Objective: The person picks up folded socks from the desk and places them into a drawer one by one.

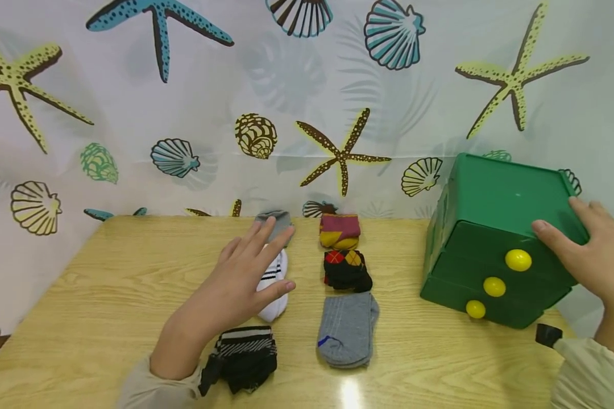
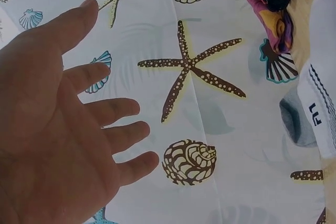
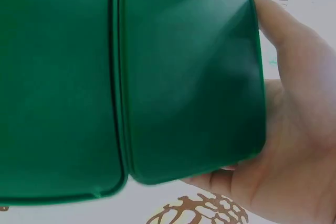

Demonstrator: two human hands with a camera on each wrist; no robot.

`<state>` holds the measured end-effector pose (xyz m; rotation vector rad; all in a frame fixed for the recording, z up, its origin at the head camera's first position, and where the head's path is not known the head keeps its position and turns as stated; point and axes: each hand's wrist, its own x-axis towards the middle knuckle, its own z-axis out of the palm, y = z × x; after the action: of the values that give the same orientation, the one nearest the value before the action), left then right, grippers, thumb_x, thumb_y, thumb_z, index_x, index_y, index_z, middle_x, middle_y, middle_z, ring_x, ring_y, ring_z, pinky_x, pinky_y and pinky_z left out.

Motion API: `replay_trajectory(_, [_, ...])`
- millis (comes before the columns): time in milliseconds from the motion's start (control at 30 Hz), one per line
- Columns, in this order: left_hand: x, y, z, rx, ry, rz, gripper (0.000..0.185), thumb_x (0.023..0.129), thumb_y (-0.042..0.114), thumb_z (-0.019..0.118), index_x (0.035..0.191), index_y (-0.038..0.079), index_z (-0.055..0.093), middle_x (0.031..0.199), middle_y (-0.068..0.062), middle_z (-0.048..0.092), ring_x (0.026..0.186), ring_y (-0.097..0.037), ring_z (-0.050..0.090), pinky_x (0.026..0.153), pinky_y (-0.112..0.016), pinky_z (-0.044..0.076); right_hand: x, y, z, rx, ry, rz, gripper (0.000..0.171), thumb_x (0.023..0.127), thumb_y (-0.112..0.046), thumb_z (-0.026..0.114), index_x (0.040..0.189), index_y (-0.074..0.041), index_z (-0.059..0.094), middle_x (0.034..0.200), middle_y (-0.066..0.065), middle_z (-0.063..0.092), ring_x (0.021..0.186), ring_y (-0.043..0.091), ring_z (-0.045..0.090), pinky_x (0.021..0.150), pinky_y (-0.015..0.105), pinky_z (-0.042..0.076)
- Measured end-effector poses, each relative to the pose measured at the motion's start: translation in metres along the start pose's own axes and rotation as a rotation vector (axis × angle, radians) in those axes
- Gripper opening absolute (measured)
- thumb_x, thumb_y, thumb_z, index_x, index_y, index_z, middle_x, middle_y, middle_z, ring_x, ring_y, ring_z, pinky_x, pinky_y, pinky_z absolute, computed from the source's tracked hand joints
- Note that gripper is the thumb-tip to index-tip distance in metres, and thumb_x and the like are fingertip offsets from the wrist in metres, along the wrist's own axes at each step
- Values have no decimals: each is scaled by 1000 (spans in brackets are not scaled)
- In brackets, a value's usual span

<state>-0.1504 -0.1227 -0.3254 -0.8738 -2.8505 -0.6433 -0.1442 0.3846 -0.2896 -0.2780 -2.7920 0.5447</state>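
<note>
My left hand [image 1: 248,272] hovers over the left column of folded socks with its fingers spread, holding nothing. Partly hidden under it are white socks with black stripes [image 1: 278,284] and grey socks [image 1: 276,218]. Nearer me, black patterned socks [image 1: 245,358] lie beside the left sleeve. On the right, my right hand [image 1: 593,244] grips the upper right corner of a green drawer box [image 1: 511,193], thumb along the top edge and fingers down the side. The box's drawers bear yellow knobs [image 1: 518,260] and look closed.
A second column of socks lies mid-table: maroon and mustard socks [image 1: 340,230], black argyle socks [image 1: 345,270] and grey socks with a blue mark [image 1: 347,329]. Behind the wooden table [image 1: 133,272] hangs a white cloth [image 1: 210,113] printed with shells and starfish.
</note>
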Motion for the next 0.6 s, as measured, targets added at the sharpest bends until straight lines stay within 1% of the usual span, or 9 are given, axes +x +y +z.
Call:
replay_trajectory(167, [0, 6, -1, -23, -6, 5, 84, 97, 40, 67, 164, 23, 17, 168, -12, 9, 153, -35, 2, 116, -62, 7, -1, -1, 0, -23, -21, -7, 95, 100, -67, 36, 159, 2, 10, 159, 37, 5, 142, 60, 8, 106, 77, 12])
replay_trajectory(267, [1, 11, -1, -45, -7, 10, 84, 98, 40, 67, 164, 25, 17, 168, -11, 9, 153, -35, 2, 116, -61, 6, 0, 1, 0, -26, -54, -17, 95, 100, -65, 36, 158, 4, 6, 157, 39, 5, 140, 63, 9, 103, 78, 15])
replay_trajectory(367, [2, 17, 0, -79, -7, 25, 85, 98, 40, 67, 164, 26, 15, 168, -10, 8, 153, -35, 2, 116, -62, 6, 1, 4, -1, 12, -108, -29, 94, 102, -60, 39, 157, 4, -5, 158, 38, -8, 142, 62, 0, 103, 78, 13])
replay_trajectory(467, [5, 27, 1, -110, -7, 50, 84, 98, 40, 66, 164, 27, 15, 168, -9, 7, 153, -32, 2, 115, -64, 7, 3, 4, -1, 78, -159, -26, 96, 104, -55, 41, 153, 4, -17, 156, 32, -25, 143, 55, -15, 107, 75, 5])
replay_trajectory(533, [8, 35, 3, -124, -9, 68, 83, 99, 41, 65, 164, 26, 15, 168, -8, 7, 153, -29, 2, 115, -64, 9, 3, -1, 0, 104, -183, -22, 98, 104, -55, 41, 150, 6, -21, 154, 30, -30, 143, 51, -20, 109, 72, 2])
replay_trajectory(600, [12, 44, 5, -137, -13, 85, 81, 100, 41, 64, 164, 25, 17, 168, -8, 7, 153, -26, 2, 116, -61, 10, 4, -9, 1, 116, -204, -7, 101, 103, -58, 40, 149, 7, -23, 153, 30, -31, 143, 51, -20, 110, 70, 1])
